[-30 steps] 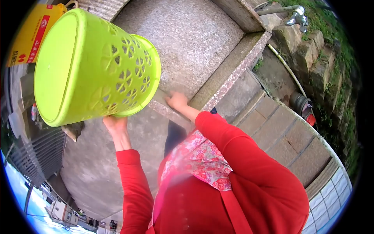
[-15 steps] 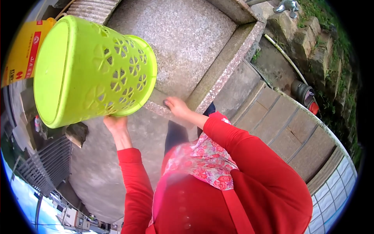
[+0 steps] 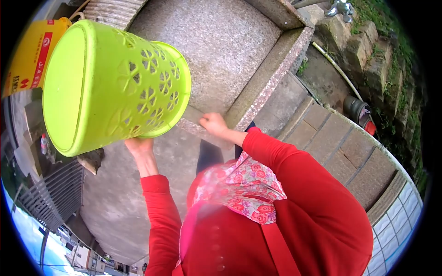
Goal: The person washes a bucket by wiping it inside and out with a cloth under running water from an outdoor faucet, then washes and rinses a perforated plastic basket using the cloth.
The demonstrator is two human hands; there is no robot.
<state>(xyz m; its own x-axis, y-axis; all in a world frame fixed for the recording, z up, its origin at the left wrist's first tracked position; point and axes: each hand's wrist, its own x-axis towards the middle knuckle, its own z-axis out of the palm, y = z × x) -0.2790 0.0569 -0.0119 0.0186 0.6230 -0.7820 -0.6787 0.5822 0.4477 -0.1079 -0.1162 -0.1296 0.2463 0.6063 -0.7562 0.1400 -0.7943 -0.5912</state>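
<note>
A lime-green plastic basket (image 3: 110, 87) with flower-shaped cutouts is tipped on its side, its solid bottom to the left and its rim to the right. My left hand (image 3: 139, 146) grips it from below near the rim, fingers partly hidden behind the plastic. A speckled stone sink (image 3: 269, 85) lies beyond, partly covered by the basket. At the sink's near edge my right hand (image 3: 214, 124) is closed. Whatever its curled fingers hold, if anything, is hidden.
A yellow bucket (image 3: 39, 50) with a red label stands at the left behind the basket. A ribbed stone slab (image 3: 108, 10) adjoins the sink. Rocks, a pipe (image 3: 338, 69) and a dark container (image 3: 357, 109) are at the right. Below the left arm is concrete floor (image 3: 117, 198).
The basket and my left hand have shifted slightly right and down, and the basket has turned a little. My right hand has moved slightly right along the sink's edge.
</note>
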